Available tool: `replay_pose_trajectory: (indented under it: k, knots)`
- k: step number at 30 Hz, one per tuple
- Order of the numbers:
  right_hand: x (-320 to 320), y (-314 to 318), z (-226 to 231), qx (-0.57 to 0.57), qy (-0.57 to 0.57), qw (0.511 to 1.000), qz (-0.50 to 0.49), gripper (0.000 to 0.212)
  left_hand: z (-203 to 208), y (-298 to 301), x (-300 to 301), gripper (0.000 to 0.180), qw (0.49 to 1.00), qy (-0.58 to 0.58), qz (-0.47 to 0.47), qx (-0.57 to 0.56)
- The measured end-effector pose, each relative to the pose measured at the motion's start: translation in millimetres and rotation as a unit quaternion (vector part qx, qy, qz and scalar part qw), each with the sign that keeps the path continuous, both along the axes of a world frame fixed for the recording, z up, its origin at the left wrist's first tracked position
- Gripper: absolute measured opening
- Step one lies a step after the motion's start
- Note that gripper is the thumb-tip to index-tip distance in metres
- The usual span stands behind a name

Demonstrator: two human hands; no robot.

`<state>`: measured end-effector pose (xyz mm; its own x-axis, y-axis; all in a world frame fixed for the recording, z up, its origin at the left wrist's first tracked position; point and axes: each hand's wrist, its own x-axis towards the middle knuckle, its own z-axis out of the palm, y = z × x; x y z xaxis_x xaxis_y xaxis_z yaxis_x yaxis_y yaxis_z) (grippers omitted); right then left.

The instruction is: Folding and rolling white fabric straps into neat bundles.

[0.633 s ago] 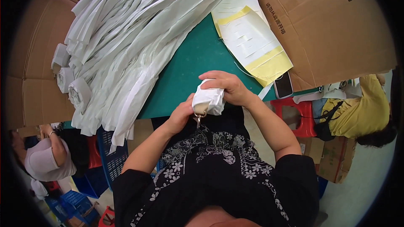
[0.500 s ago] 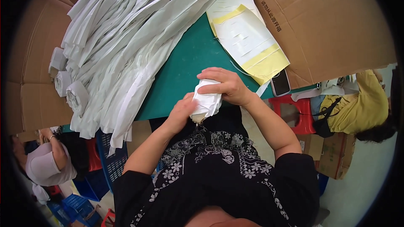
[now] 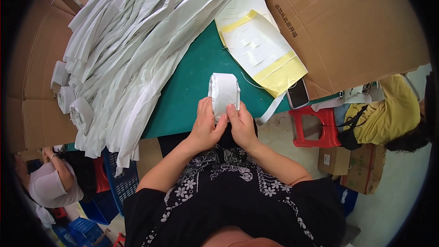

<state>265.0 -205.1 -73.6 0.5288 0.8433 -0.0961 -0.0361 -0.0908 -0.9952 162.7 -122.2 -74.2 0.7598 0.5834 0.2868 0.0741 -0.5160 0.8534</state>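
Fingers of the bare left hand [image 3: 204, 129] and right hand [image 3: 243, 129] clamp, from both sides, the white rounded roll of fabric-like strip [image 3: 225, 88] between them, seemingly so its layers cannot loosen, while long whitish crumpled strips [image 3: 132, 59] lie beyond them, leftward.

1 phone [image 3: 298, 95] lies beside brown cardboard [image 3: 350, 41]; 2 cartons [image 3: 337, 162] stand near 1 red stool [image 3: 328, 121].

The green table [image 3: 194, 66] bears white strips [image 3: 132, 59] and 1 phone [image 3: 298, 95].
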Motion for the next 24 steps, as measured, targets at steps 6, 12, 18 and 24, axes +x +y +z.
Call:
replay_pose_trajectory:
  k: [6,12,18,24]
  knots:
    - [17.3,-8.8,3.4,0.071,-0.105,0.986,-0.111,0.039,29.0,9.7,20.3,0.039,0.991,0.032,-0.054,0.115]
    - [111.4,-42.7,39.6,0.175,-0.025,0.945,-0.274,0.034,25.4,40.6,96.1,0.028,0.991,-0.044,-0.042,0.115]
    - [165.2,-54.2,37.1,0.249,0.068,0.923,-0.284,0.039,-10.1,75.0,159.6,0.041,0.927,0.119,-0.177,0.307]
    - [148.5,-40.4,30.6,0.224,0.258,0.92,-0.191,0.042,11.2,137.0,100.7,0.035,0.875,0.166,-0.299,0.343]
